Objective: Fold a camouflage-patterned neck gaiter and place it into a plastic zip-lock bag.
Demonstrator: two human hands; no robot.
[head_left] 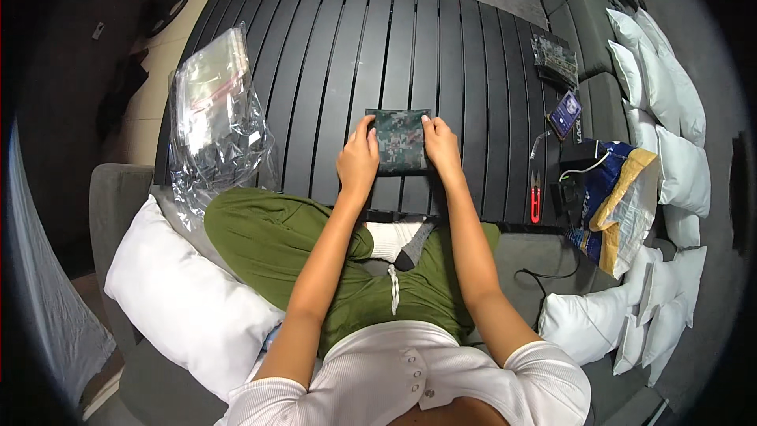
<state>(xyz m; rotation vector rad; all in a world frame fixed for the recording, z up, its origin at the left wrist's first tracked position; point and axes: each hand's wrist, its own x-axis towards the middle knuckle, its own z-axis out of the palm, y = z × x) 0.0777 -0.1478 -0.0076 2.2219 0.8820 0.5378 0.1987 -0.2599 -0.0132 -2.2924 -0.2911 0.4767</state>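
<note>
A flat, square, camouflage-patterned piece [400,142], like folded cloth or a small pouch, is at the near middle of the black slatted table [347,55]. My left hand [359,159] grips its left edge, thumb along the upper left corner. At the opposite edge, my right hand [441,146] holds the upper right corner with the fingers curled. Its underside is hidden, so I cannot tell whether it rests on the slats or is slightly raised. More camouflage-patterned pieces [556,61] lie stacked at the table's far right.
Clear plastic bags [213,118] are heaped on the table's left side. Along the right side are red-handled thread snips [535,199], a purple card [564,114] and a blue-and-gold bag [619,197]. White pillows [185,296] flank me on the grey sofa.
</note>
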